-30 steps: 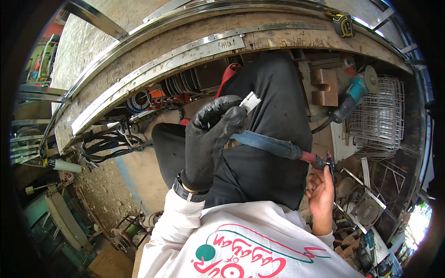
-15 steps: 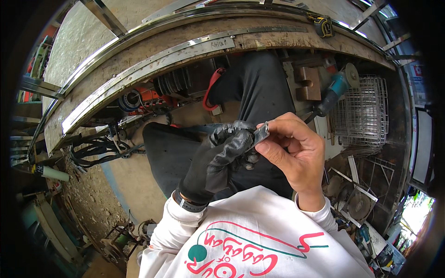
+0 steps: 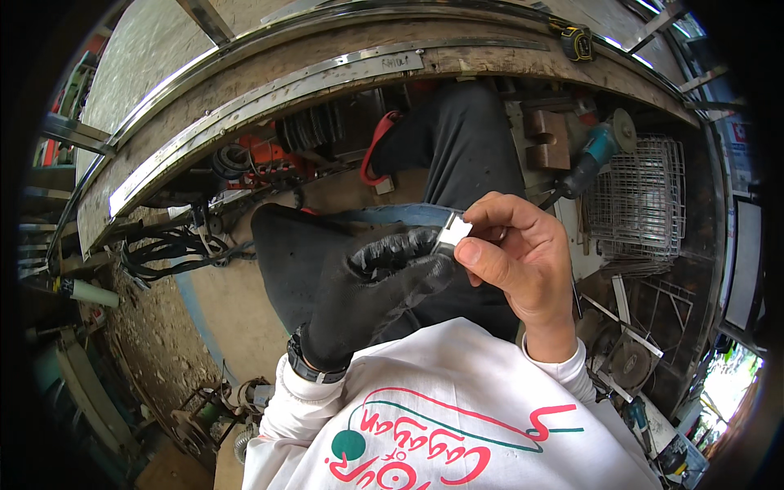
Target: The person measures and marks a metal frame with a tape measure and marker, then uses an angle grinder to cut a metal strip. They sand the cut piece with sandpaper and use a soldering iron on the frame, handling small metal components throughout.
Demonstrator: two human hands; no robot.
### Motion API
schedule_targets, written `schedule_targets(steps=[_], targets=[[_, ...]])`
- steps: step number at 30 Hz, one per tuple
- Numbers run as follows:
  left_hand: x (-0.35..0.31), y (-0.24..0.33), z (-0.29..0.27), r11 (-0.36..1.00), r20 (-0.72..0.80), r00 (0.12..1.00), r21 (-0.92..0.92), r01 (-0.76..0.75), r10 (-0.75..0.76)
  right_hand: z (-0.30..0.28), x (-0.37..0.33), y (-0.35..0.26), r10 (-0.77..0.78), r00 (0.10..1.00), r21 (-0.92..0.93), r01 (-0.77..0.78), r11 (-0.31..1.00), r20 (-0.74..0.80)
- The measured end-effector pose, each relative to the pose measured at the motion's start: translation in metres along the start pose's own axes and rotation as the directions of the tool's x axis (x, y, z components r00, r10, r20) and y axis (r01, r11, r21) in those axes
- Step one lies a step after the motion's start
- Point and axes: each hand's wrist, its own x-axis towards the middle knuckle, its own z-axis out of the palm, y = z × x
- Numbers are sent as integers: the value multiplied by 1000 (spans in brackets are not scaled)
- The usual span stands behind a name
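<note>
Between my two hands, above my lap, is a small shiny metal piece (image 3: 452,232), flat-faced with a bent edge. My left hand (image 3: 392,273) wears a black work glove and pinches its lower end between thumb and fingers. My bare right hand (image 3: 518,261) grips the opposite end with thumb and forefinger. The piece stands tilted, and its bright face catches the light. Fingertips cover part of it on both sides.
Ahead runs a wooden bench edge (image 3: 482,59) with metal strips and a tape measure (image 3: 576,42). To the right are an angle grinder (image 3: 594,159), a wooden block (image 3: 545,139) and wire racks (image 3: 641,200). Black cables (image 3: 167,255) lie at the left.
The metal piece has turned, so a bright face now shows where it looked dark. My left hand has rolled over, its thumb now along the near side; my right hand has shifted slightly.
</note>
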Motion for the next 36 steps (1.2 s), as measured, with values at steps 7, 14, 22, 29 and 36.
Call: schedule_targets(steps=[7, 14, 22, 29, 36], targets=[[0, -6, -22, 948, 235, 968, -279, 150, -83, -3, 4, 2, 40, 991, -12, -39, 999, 131], [5, -16, -17, 874, 315, 948, -451, 181, -34, -6, 7, 13, 35, 989, 188, -61, 980, 141], [5, -43, -14, 967, 49, 991, -233, -108, 123, 9, 3, 25, -34, 999, 316, 36, 948, -13], [11, 2, 2, 970, 38, 983, -168, -173, 182, 1, 4, 27, -9, 1000, 237, 10, 971, -7], [6, 17, 2, 988, -92, 994, 149, -51, 65, 3, 1, 17, 25, 998, 68, -22, 997, -54]])
